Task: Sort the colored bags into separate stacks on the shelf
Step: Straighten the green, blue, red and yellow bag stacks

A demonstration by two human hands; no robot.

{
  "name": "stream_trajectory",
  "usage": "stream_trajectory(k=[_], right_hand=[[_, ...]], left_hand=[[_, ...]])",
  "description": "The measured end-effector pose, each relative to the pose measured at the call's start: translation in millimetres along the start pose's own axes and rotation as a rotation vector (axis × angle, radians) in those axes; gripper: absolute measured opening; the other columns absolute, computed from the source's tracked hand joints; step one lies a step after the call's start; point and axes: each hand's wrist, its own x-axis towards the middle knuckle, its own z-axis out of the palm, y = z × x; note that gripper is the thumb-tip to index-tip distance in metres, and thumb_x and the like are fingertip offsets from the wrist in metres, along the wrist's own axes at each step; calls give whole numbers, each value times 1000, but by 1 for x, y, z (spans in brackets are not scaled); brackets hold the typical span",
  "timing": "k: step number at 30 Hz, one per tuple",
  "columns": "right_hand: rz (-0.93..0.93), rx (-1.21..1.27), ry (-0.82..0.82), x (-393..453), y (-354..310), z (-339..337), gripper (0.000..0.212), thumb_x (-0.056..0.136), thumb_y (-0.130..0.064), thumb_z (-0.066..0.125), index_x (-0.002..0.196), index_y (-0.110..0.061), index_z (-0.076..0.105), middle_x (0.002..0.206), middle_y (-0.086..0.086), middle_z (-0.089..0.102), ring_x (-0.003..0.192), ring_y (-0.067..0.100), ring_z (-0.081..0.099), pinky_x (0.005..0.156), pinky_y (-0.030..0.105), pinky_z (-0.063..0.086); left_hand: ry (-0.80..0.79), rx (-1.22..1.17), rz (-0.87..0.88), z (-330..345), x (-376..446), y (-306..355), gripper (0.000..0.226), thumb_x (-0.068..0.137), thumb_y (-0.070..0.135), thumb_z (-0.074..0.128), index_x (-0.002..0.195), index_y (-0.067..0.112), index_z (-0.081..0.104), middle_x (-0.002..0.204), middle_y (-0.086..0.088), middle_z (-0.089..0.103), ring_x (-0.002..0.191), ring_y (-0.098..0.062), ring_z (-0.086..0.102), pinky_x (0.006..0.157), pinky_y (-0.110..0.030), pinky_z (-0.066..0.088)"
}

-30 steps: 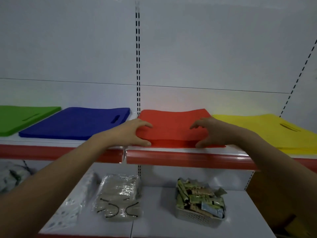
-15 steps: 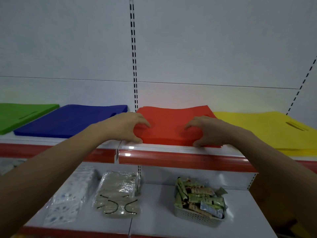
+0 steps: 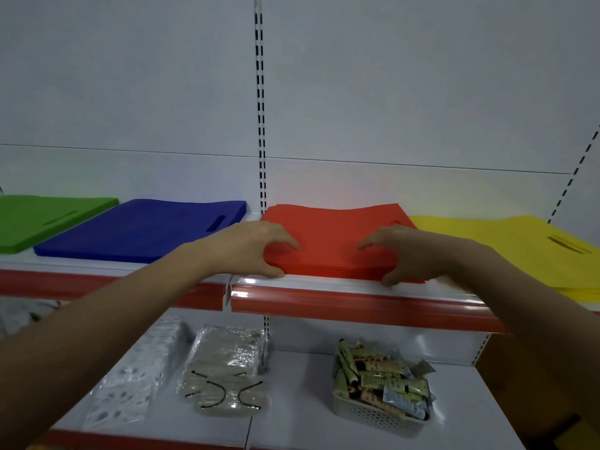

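Head view shows a shelf (image 3: pixel 341 282) with 4 stacks of bags in a row. Going from left to right: the green stack (image 3: pixel 48 219) lies at the far left. Just beside it lies the blue stack (image 3: pixel 139 228). Then comes the red stack (image 3: pixel 331 241), and the yellow stack (image 3: pixel 506 248) is at the far right, touching the red one or very close to it.

Not much has changed in the last second. Both hands stay on the red stack, and they have only moved a tiny bit. The stack sits in about the same place. The left hand (image 3: pixel 250 248) grips the front left corner of the red stack, with its thumb at the front edge and its curled fingers on top. The right hand (image 3: pixel 406 254) does the same at the front right part of the stack, thumb low at the edge and fingers bent on top.

It looks like the person is squaring up the red stack, pushing its edges so the bags line up. All 4 colors are already apart, each in its own stack, so the sorting looks nearly done. What is left is likely just tidying.

On the lower shelf (image 3: pixel 292 401) lie clear packets (image 3: pixel 224 371) and a small basket (image 3: pixel 380 414) full of tubes.
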Motion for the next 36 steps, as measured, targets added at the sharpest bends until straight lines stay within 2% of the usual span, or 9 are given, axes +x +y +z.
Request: stream_trajectory(k=[3, 9, 18, 21, 23, 27, 29, 32, 36], right_hand=[[43, -77, -30, -7, 7, -6, 74, 78, -32, 77, 142, -34, 41, 133, -6, 47, 121, 17, 41, 98, 32, 39], [42, -265, 25, -12, -2, -7, 64, 78, -35, 72, 136, -36, 45, 130, -11, 48, 122, 17, 44, 95, 35, 38], [32, -59, 36, 0, -10, 2, 60, 83, -39, 72, 137, -35, 47, 133, -9, 49, 123, 19, 42, 99, 45, 41], [102, 131, 88, -6, -5, 5, 71, 81, -47, 74, 143, -31, 43, 143, -5, 42, 133, 21, 34, 111, 43, 32], [268, 346, 249, -9, -1, 4, 73, 84, -47, 71, 146, -23, 41, 148, 4, 38, 137, 26, 33, 114, 39, 29], [650, 737, 343, -7, 5, -5, 58, 95, -33, 61, 140, -2, 41, 127, 12, 52, 109, 26, 52, 90, 34, 43], [740, 863, 272, -5, 10, -5, 49, 96, -30, 60, 131, 3, 48, 112, 11, 55, 97, 26, 53, 84, 36, 44], [787, 1022, 224, -1, 17, -1, 43, 93, -30, 63, 124, -1, 57, 112, 14, 65, 97, 29, 64, 80, 36, 49], [747, 1135, 221, 1, 16, -3, 27, 93, -22, 61, 112, -3, 62, 100, 15, 69, 79, 27, 64, 68, 33, 50]], left_hand=[[-16, 6, 20, 0, 3, 1, 52, 85, 43, 70, 134, 35, 53, 132, 19, 52, 119, 0, 47, 103, -22, 39], [26, 106, 80, 7, 16, 10, 47, 86, 34, 67, 131, 32, 56, 127, 16, 57, 114, -5, 52, 96, -25, 43], [-21, 8, -1, 9, 23, 14, 54, 86, 46, 68, 136, 35, 51, 135, 19, 51, 123, -2, 46, 102, -22, 37], [-21, -270, -190, 8, 19, 11, 65, 84, 57, 65, 142, 35, 44, 147, 16, 40, 134, -6, 38, 112, -29, 31], [45, -542, -398, 9, 21, 2, 73, 87, 65, 52, 148, 29, 37, 155, 9, 32, 141, -13, 32, 114, -33, 26], [61, -965, -697, 9, 29, -17, 93, 80, 77, 47, 150, 18, 35, 155, 0, 36, 140, -19, 37, 118, -40, 25], [96, -1077, -780, 7, 33, -15, 75, 92, 62, 47, 146, 10, 40, 148, -4, 45, 126, -19, 51, 111, -36, 36], [130, -1201, -829, 4, 39, -10, 57, 98, 45, 50, 140, 7, 46, 133, -7, 55, 92, -14, 58, 91, -34, 47], [159, -1247, -880, -1, 41, -6, 52, 100, 38, 51, 140, 7, 45, 121, -6, 54, 87, -15, 55, 85, -35, 46]])
